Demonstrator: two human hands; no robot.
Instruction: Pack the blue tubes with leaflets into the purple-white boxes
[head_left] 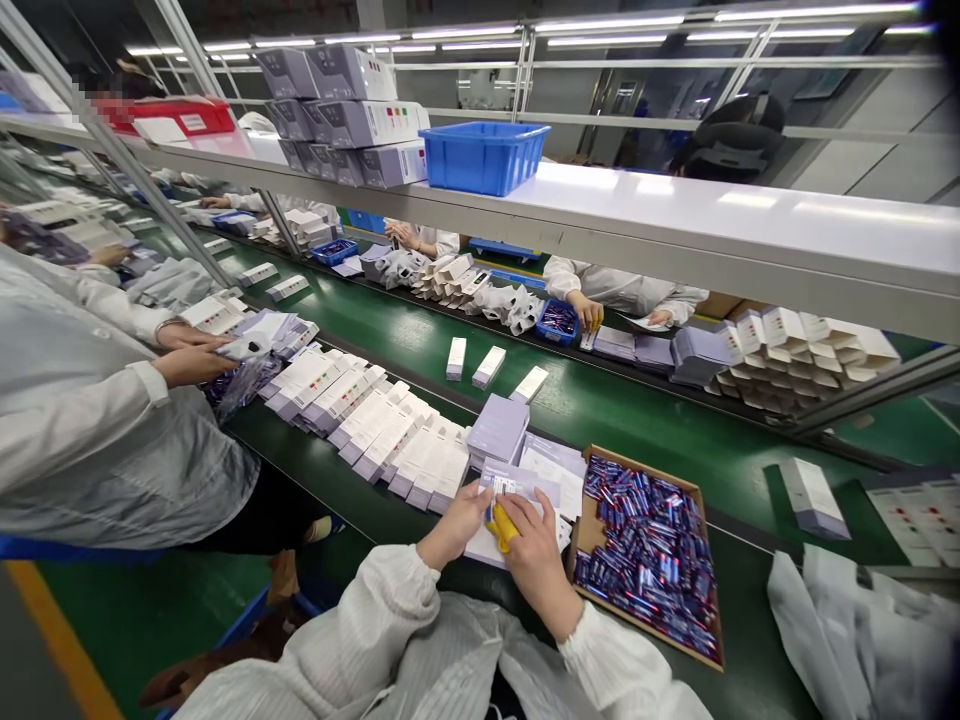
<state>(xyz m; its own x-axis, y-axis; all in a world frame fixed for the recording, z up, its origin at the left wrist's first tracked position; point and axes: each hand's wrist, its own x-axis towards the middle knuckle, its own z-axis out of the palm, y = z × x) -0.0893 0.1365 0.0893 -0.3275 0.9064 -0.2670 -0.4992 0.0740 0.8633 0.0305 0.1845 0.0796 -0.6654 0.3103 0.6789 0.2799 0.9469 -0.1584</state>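
In front of me, my left hand [455, 523] is closed, with thumb and fingers pinching the near-left edge of a lavender-and-white printed leaflet [536, 486]. My right hand [538, 553] is curled over the same leaflet, a yellow finger cover [502, 527] on it; its fingertips meet those of my left hand. What lies under the fingers is partly hidden. White papers [559, 468] lie just beyond, beside a stack of lavender booklets [498, 428]. Right of my hands, a shallow cardboard tray [643, 632] holds many blue batteries [652, 545].
A row of white-and-lavender cartons [390, 430] stretches left toward a co-worker's hands [191, 355]. Loose cartons [489, 367] lie on the green conveyor belt [600, 410]. A shelf [675, 215] overhead carries a blue bin [486, 160]. Grey bags [855, 630] lie at right.
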